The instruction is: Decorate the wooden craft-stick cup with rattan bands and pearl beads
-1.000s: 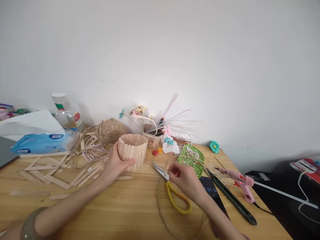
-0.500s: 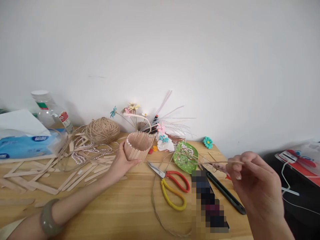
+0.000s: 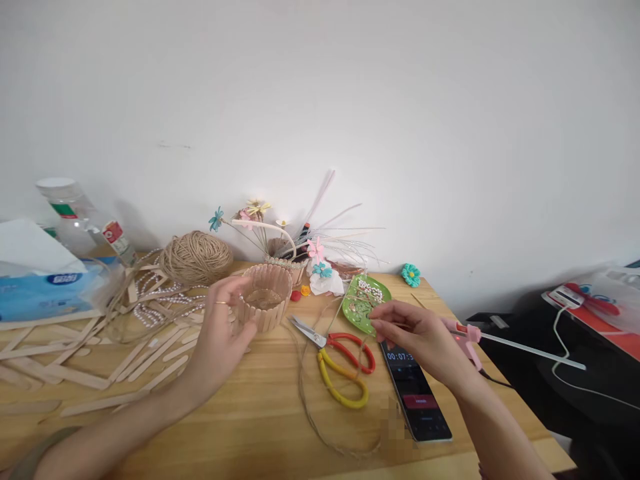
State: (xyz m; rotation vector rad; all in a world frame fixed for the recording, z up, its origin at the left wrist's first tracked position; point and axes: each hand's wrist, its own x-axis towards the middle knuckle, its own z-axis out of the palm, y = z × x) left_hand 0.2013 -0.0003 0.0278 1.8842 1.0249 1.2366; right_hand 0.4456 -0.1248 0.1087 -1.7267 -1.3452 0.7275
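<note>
My left hand is closed around the side of a round cup made of wooden craft sticks, tilted so that its inside shows. My right hand has its fingertips pinched together at the near edge of a green dish of beads; what they hold, if anything, I cannot make out. Thin jute twine curves in a loose loop on the table. Between the hands lie scissors with red and yellow handles. A phone rests below my right hand.
A pink glue gun with a long glue stick lies behind my right wrist. Craft sticks, bead strings, a twine ball and a tissue pack fill the left. Handmade flowers stand by the wall.
My right hand has moved left from the right side to the green dish; the taut twine strand is no longer seen. The cup has come lower and left, with my left hand further around it.
</note>
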